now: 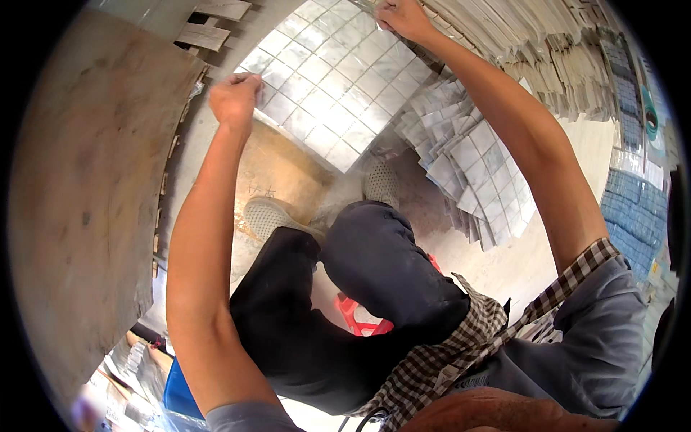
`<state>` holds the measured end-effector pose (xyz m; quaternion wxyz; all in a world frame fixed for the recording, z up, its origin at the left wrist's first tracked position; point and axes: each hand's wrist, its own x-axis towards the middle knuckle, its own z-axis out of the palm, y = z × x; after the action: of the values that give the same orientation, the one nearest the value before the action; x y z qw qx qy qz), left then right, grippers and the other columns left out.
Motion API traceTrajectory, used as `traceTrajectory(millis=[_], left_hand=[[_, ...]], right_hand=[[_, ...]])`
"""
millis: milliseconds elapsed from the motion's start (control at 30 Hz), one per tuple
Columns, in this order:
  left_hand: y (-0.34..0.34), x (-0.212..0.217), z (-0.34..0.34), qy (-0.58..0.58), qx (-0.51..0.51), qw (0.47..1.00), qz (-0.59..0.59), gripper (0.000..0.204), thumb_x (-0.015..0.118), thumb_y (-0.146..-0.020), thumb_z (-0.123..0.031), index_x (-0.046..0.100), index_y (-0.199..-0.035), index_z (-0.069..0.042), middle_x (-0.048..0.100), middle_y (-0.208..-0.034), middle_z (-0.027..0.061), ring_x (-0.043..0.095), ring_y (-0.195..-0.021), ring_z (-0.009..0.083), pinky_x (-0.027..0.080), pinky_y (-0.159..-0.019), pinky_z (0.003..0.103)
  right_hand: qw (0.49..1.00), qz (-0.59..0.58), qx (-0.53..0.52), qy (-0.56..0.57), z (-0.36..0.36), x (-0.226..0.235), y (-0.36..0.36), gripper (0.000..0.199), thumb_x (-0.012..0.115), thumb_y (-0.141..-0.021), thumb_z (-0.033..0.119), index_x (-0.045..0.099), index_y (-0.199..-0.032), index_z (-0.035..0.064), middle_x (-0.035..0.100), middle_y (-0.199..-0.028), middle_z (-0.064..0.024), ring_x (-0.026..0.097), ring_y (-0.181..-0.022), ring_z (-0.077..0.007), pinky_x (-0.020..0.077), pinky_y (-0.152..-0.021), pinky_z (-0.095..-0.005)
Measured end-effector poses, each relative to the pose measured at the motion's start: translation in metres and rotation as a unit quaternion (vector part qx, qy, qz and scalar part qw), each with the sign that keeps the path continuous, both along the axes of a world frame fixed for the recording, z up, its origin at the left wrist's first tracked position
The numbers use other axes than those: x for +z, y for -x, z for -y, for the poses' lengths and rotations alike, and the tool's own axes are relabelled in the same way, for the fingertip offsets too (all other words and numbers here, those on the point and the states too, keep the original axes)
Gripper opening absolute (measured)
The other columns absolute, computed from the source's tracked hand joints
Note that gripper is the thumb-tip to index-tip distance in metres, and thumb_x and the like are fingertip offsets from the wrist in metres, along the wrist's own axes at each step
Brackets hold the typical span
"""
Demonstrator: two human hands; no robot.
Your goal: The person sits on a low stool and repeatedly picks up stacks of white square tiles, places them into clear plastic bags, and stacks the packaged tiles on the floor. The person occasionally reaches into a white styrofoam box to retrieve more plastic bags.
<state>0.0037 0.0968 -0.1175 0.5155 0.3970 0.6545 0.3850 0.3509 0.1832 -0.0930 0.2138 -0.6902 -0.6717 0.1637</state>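
Observation:
A sheet of square white-and-grey marble mosaic tiles [335, 75] lies in front of my feet, with thin joints between its squares. My left hand [235, 103] is closed at the sheet's left edge, thumb and fingers pinched on it. At the far right edge my right hand [405, 19] is also closed, its fingertips pinched at the rim. Whatever thin layer may be between the fingertips is too small to make out. Under the sheet's near edge a brown board or carton [281, 162] shows.
Fanned stacks of similar mosaic sheets [479, 169] lie on the floor to the right. Tall piles of sheets [547, 61] stand at the far right, with blue mosaic stacks [633, 212] nearer. A large wooden board [93, 194] fills the left. A red stool [353, 317] is beneath me.

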Motion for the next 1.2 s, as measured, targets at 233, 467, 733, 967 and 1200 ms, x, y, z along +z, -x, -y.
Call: traceTrajectory(millis=[233, 467, 733, 967, 1200], left_hand=[[0.015, -0.028, -0.014, 0.020, 0.060, 0.994, -0.090, 0.018, 0.078, -0.080, -0.011, 0.072, -0.087, 0.004, 0.067, -0.074, 0.0041, 0.057, -0.060, 0.0101, 0.045, -0.055, 0.026], [0.016, -0.043, -0.028, 0.003, 0.068, 0.988, -0.138, 0.021, 0.080, -0.077, -0.015, 0.074, -0.088, 0.002, 0.069, -0.077, 0.0052, 0.059, -0.063, 0.0104, 0.047, -0.058, 0.027], [0.025, -0.038, -0.028, 0.012, 0.074, 0.973, -0.216, 0.029, 0.080, -0.076, -0.023, 0.075, -0.093, 0.000, 0.073, -0.083, 0.0077, 0.065, -0.073, 0.0147, 0.051, -0.070, 0.031], [0.016, -0.022, -0.023, 0.013, 0.049, 0.959, -0.278, 0.036, 0.080, -0.073, -0.025, 0.074, -0.100, -0.001, 0.074, -0.090, 0.0131, 0.070, -0.086, 0.0253, 0.052, -0.080, 0.035], [0.006, -0.015, -0.016, -0.167, 0.030, 0.826, -0.537, 0.050, 0.081, -0.075, -0.032, 0.067, -0.117, -0.008, 0.063, -0.120, 0.0105, 0.055, -0.117, 0.0314, 0.041, -0.099, 0.044]], right_hand=[[0.992, 0.039, -0.118, -0.031, -0.037, -0.036, 0.039, 0.031, 0.065, -0.080, 0.027, 0.069, -0.072, -0.0021, 0.068, -0.075, -0.0242, 0.068, -0.078, -0.0396, 0.0521, -0.073, -0.0502], [0.975, 0.158, -0.136, -0.075, -0.056, -0.047, 0.053, 0.037, 0.063, -0.087, 0.037, 0.068, -0.101, 0.0028, 0.067, -0.106, -0.0217, 0.062, -0.103, -0.0387, 0.0497, -0.089, -0.0496], [0.961, 0.243, -0.084, -0.098, -0.055, -0.054, 0.050, 0.036, 0.058, -0.091, 0.038, 0.066, -0.100, 0.0041, 0.067, -0.102, -0.0206, 0.063, -0.098, -0.0386, 0.0493, -0.084, -0.0520], [0.951, 0.261, -0.098, -0.134, -0.053, -0.055, 0.053, 0.032, 0.055, -0.093, 0.033, 0.068, -0.088, 0.0035, 0.068, -0.087, -0.0202, 0.065, -0.084, -0.0404, 0.0501, -0.077, -0.0544], [0.952, 0.226, -0.051, -0.198, -0.027, -0.040, 0.055, 0.021, 0.056, -0.089, 0.020, 0.064, -0.082, 0.0026, 0.064, -0.076, -0.0215, 0.063, -0.073, -0.0416, 0.0507, -0.069, -0.0523]])
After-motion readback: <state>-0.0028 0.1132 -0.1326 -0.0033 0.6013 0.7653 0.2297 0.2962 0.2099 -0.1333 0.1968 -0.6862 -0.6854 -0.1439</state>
